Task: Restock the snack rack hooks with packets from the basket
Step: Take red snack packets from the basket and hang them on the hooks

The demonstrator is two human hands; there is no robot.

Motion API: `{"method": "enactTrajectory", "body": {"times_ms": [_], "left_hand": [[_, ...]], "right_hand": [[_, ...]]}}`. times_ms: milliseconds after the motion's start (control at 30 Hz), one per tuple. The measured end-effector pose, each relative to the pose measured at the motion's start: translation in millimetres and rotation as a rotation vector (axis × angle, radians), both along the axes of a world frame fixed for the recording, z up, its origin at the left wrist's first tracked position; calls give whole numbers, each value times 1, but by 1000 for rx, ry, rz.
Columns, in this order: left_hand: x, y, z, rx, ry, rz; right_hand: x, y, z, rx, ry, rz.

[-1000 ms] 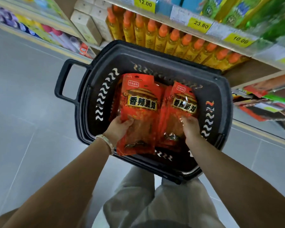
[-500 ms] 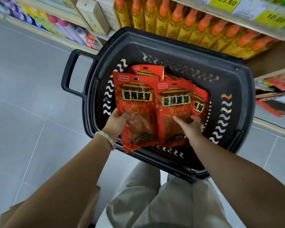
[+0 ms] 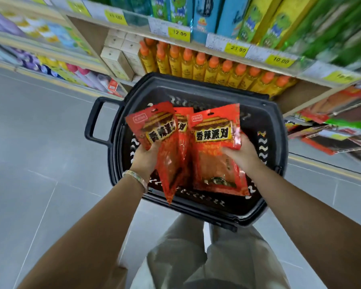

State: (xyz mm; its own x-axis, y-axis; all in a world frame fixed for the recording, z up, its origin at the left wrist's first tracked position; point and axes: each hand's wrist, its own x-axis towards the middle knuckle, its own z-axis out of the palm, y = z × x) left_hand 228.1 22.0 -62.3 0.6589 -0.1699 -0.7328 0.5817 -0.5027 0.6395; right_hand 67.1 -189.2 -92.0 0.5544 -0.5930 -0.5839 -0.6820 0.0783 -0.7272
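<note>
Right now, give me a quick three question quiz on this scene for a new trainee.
1. True or false: the left hand is empty.
2. What stands just behind the black basket? A) orange-capped bottles B) tins C) bread loaves
3. Which wrist wears the bracelet?
Key: 1 false: it grips a red snack packet, and the right hand grips another packet. 2 A. 3 the left.
</note>
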Motion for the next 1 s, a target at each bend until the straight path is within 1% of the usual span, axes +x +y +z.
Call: {"method": "enactTrajectory", "body": {"times_ms": [100,200,267,333,400,533,633,700,767,867,933,1000], "left_hand": [[-3,-17,29,-75,-94,-84],[-14,-41,67,-141,-196,-177],[-28,-60,99,-187,-280,-255],[-47,-81,134,-244,-406,-343],[-71,-103,172,-312,-543,-434],[-131,-151,232,-387,-796,-575],[-175,-187,263,-462,-986,-558],[-205,-209,281,-523,-1068,-514],[-232,-231,298,-601,-1103,-455],[-268,-261,325,-665,-1120,-373],[-286,-279,341,-721,-1130,-339],[-300,-296,358,-746,-1152,-320]], "right_hand": [[-12,-9,39,-25,-70,-4],[-35,-18,80,-116,-145,-104],[-58,-27,107,-207,-206,-145],[-86,-40,132,-294,-277,-171],[-119,-57,156,-422,-333,-199],[-192,-95,209,-654,-468,-344],[-249,-122,249,-748,-495,-422],[-285,-137,272,-828,-521,-458],[-319,-150,293,-856,-573,-480],[-360,-170,326,-904,-708,-558],[-381,-185,347,-972,-744,-604],[-397,-200,367,-997,-772,-668]]}}
